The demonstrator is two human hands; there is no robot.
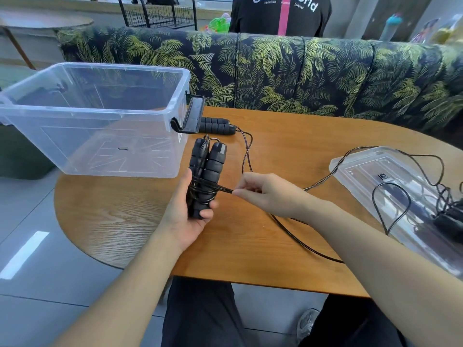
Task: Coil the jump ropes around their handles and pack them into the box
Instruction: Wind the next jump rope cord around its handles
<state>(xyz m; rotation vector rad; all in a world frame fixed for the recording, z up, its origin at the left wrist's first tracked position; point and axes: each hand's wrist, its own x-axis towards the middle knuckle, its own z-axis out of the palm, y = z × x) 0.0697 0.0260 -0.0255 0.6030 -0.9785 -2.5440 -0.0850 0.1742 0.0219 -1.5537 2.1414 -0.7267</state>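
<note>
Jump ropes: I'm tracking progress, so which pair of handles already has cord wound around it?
The pair held upright in the left hand, handles wrapped near their lower end. The pair by the box, handles, lies bare on the table.

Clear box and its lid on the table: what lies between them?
In the head view, between the clear box and the lid: both hands coiling a jump rope, loose black cord and bare table.

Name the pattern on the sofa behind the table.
Green palm leaves on dark fabric, on the sofa; head view.
</note>
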